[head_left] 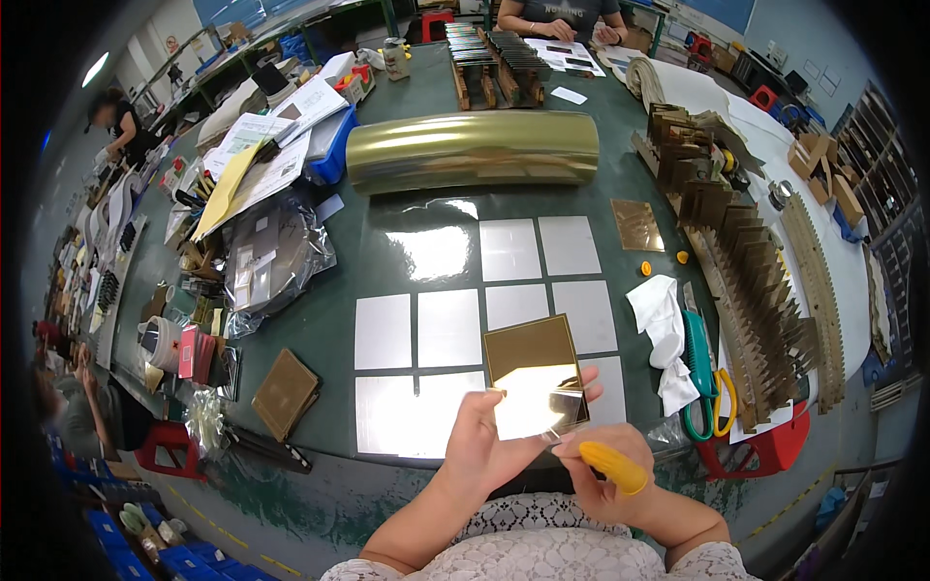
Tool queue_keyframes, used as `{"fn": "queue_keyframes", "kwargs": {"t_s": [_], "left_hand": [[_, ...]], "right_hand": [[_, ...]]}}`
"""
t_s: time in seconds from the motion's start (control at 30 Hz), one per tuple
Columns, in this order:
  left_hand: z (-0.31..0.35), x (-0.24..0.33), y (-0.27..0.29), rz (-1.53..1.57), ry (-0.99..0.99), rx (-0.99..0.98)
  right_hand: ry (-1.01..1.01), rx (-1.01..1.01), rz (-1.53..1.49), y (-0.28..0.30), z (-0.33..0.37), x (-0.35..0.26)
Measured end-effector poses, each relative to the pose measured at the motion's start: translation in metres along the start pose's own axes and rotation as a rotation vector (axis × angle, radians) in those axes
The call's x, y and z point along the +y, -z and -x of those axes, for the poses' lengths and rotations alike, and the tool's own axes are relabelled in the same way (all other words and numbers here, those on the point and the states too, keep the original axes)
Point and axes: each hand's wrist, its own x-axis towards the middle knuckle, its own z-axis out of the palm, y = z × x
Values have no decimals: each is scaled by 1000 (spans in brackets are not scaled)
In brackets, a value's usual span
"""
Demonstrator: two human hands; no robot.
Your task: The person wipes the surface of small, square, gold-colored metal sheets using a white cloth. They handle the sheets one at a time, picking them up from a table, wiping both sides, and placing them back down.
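A square, mirror-bright gold plate (528, 351) rests tilted in my left hand (481, 447), gripped between the thumb on the near left and fingertips showing past its right edge. Bright light reflects off its lower half. My right hand (620, 484) is closed in a pinch at the plate's near edge, with a yellow finger cot (614, 467) on one finger. A thin, shiny sliver shows by those fingertips, too small to name. Beneath and beyond the plate, several pale silver square sheets (383, 331) lie in rows on the green table (329, 407).
A large gold roll (475, 152) lies across the far side. To the right are a white cloth (661, 324), green-handled scissors (696, 378) and slotted racks of plates (741, 261). At left sit stacked brown plates (286, 392) and a plastic-wrapped bundle (276, 257). A co-worker (560, 19) sits opposite.
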Motion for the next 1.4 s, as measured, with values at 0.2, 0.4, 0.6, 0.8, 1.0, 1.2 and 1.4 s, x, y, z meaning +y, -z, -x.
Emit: {"fn": "queue_keyframes", "kwargs": {"t_s": [0.2,0.4,0.6,0.8,1.0,1.2,1.4], "left_hand": [[-1,2,-8,95,82,62],[3,0,-3,201,-23,55],[-6,5,-5,551,-158,42],[-9,15,10,475,-239,77],[4,8,12,413,-136,-7],[3,0,11,321,-63,-83],[-1,-4,9,346,-24,-59]], "right_hand": [[-74,46,-109,3,-3,2],[-65,24,-167,4,2,3],[-299,-154,-495,11,13,-6],[-464,159,-787,71,60,-20],[-812,214,-387,107,89,7],[-342,-108,517,82,95,58],[-348,153,643,94,51,56]]}}
